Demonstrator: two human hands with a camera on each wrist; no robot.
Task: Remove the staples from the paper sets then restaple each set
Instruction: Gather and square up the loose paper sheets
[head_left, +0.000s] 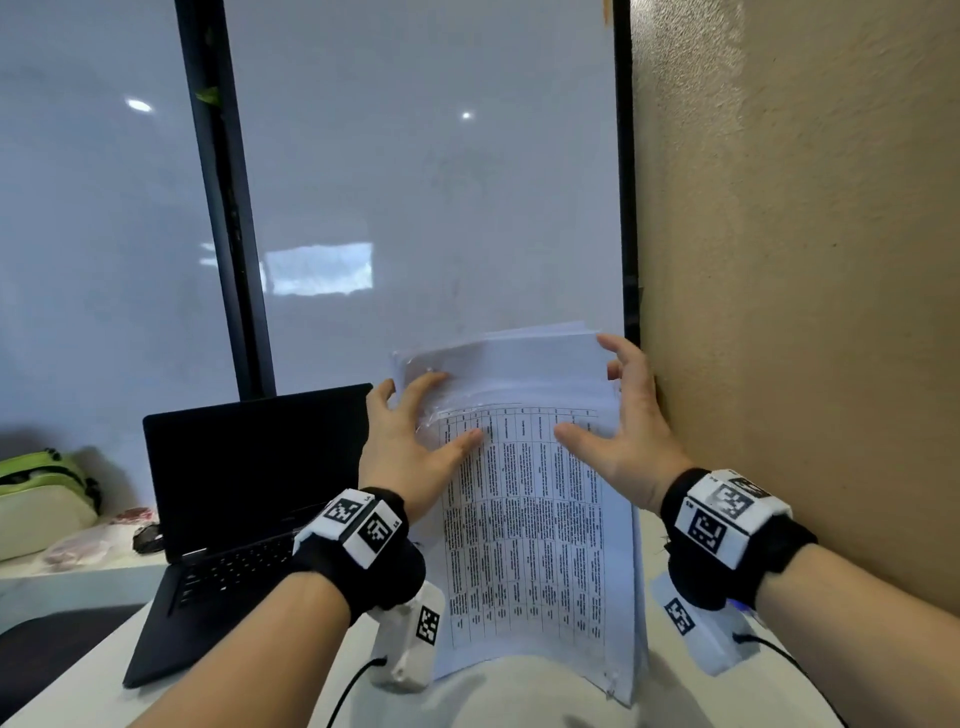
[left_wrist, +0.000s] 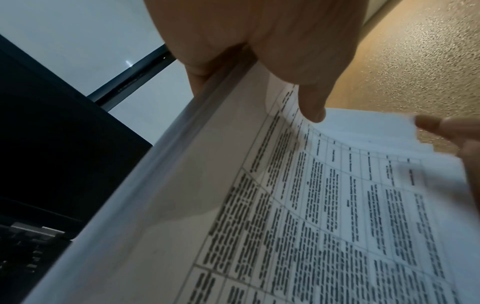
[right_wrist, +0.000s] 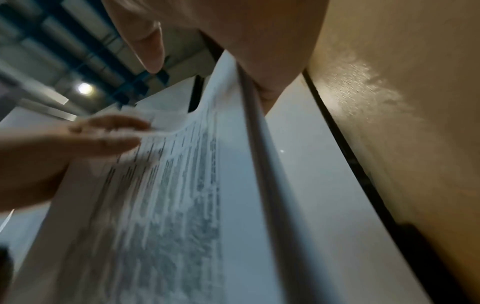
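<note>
Item: paper stack (head_left: 540, 519), thick, printed tables, standing on edge on the white desk (head_left: 519, 691) beside the laptop (head_left: 249, 499). Left hand (head_left: 410, 447) and right hand (head_left: 623, 431) clasp its sides, fingers spread. Likely heavy, floppy, prone to fanning; best gripped by both long edges.

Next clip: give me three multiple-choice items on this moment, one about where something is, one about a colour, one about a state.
1. Where is the laptop relative to the paper stack?
A. To its left
B. To its right
C. On top of it

2. What colour is the laptop?
A. White
B. Black
C. Red

3. How is the paper stack held?
A. Lying flat, untouched
B. Stood on its lower edge between both hands
C. Lifted by one hand alone

Answers:
1 A, the head view shows it left of the sheets.
2 B, screen and keyboard are black.
3 B, the left hand and right hand grip its sides while its lower edge meets the table.
</note>
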